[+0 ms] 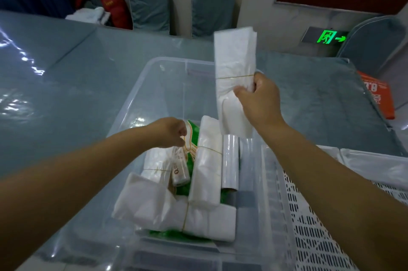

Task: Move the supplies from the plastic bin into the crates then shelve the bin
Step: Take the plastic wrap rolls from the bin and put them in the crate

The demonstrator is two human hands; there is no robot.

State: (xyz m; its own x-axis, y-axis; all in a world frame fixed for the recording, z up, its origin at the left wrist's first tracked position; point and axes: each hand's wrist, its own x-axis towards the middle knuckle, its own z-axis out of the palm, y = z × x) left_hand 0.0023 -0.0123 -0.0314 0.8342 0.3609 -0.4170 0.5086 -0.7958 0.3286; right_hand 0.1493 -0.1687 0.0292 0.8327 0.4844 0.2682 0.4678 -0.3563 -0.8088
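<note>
Left hand (171, 131): fingers curled, pinching a thin rubber band (188, 143) w/ a small clear-wrapped roll (180, 170) hanging below it, over the clear plastic bin (141, 85). Bin sits on the bench (66, 85), which has a glossy grey-blue cover.

Inside bin, under and beside left hand: banded bundles of white plastic bags, one lying crosswise nearest the person (176, 209), one lengthwise (207, 167) just right of the small roll; green packaging (193, 129) shows beneath. A grey-white film roll (230, 163) lies right of the lengthwise bundle, touching it.

Right hand (259, 98): thumb and fingers closed round a long flat bundle of white bags (235, 67), rubber-banded mid-length, held upright above the bin's far right part, clear of the other supplies.

Below right forearm: white slotted crate (313, 226), touching bin's right wall; a 2nd crate (375, 167) beyond it.
</note>
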